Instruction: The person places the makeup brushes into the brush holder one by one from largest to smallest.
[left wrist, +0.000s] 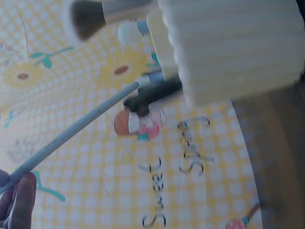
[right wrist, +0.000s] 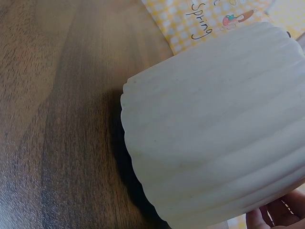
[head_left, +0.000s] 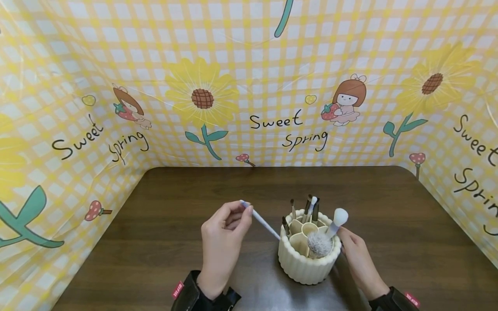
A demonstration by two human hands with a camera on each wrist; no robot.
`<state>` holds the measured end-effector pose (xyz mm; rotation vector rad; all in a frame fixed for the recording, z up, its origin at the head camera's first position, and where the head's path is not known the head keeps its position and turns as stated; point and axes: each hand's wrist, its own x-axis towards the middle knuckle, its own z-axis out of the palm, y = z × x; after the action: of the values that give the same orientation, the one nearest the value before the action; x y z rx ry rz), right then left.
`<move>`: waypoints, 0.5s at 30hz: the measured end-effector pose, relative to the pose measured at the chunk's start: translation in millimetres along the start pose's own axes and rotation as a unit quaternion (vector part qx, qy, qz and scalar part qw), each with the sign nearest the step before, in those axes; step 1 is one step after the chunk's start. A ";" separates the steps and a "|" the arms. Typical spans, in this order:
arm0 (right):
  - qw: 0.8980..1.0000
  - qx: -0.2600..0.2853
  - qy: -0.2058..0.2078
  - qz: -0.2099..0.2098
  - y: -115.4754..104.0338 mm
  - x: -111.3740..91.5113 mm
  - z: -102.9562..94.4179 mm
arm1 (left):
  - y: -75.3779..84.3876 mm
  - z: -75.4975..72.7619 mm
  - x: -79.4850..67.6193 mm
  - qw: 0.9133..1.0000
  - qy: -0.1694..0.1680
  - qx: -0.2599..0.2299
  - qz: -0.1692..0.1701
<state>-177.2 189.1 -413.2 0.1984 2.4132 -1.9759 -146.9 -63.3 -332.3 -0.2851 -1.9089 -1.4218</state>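
My left hand (head_left: 223, 242) pinches a slim, pale makeup brush (head_left: 266, 224) near its upper end. It slants down to the right, its lower end by the left side of a cream fluted brush holder (head_left: 307, 265). In the left wrist view lettering shows on the brush handle (left wrist: 71, 131); its bristles cannot be made out. My right hand (head_left: 359, 259) grips the holder's right side at the rim, its curled fingers (right wrist: 281, 210) against the wall in the right wrist view. Inside stand a fluffy grey-white brush (head_left: 320, 244), a white-headed brush (head_left: 340, 217) and several slimmer dark ones.
The holder has round compartments (head_left: 309, 228) inside. It stands on a dark wooden table (head_left: 175, 207). A yellow checked cloth (head_left: 249, 86) with flowers and lettering rises behind the table's far edge and along both sides.
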 end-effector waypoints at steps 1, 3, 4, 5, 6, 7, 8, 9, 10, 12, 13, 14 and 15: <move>1.000 0.002 0.000 -0.001 0.1 0.0 -0.1 | 1.6 2.9 -1.1 1.000 -0.005 -0.008 0.005; 1.000 0.006 0.000 -0.003 0.5 0.1 -0.1 | 3.4 9.1 -3.9 1.000 -0.019 -0.018 0.014; 1.000 0.010 0.001 -0.004 0.8 0.2 0.0 | 3.7 12.3 -5.6 0.999 -0.027 -0.022 0.018; 1.000 0.013 0.002 -0.006 1.0 0.3 0.0 | 3.7 15.4 -7.5 0.999 -0.037 -0.024 0.020; 1.000 0.016 0.002 -0.008 1.5 0.5 0.1 | 3.2 18.4 -9.7 0.998 -0.048 -0.025 0.020; 1.000 0.018 0.003 -0.009 1.9 0.6 0.1 | 2.4 21.5 -12.0 0.998 -0.060 -0.028 0.019; 1.000 0.019 0.004 -0.009 2.1 0.8 0.2 | 1.4 24.4 -14.5 0.997 -0.071 -0.028 0.016; 1.000 0.019 0.004 -0.010 2.5 1.0 0.2 | 0.3 27.2 -16.9 0.996 -0.083 -0.030 0.012; 1.000 0.019 0.005 -0.010 2.9 1.2 0.2 | -0.7 29.7 -19.4 0.995 -0.093 -0.032 0.006; 1.000 0.017 0.005 -0.010 3.4 1.4 0.0 | -3.4 34.6 -23.9 0.993 -0.111 -0.034 -0.001; 1.000 0.016 0.005 -0.009 3.7 1.4 -0.2 | -4.5 36.9 -25.8 0.993 -0.117 -0.035 -0.003; 1.000 0.015 0.005 -0.009 3.8 1.5 -0.5 | -5.5 38.8 -27.6 0.992 -0.122 -0.035 -0.002; 1.000 0.015 0.004 -0.009 4.0 1.6 -0.7 | -6.5 40.9 -29.0 0.991 -0.126 -0.035 0.001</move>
<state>-178.3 190.7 -417.1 0.1871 2.4002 -2.0223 -147.0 -22.0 -361.5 -0.5221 -2.0600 -1.5123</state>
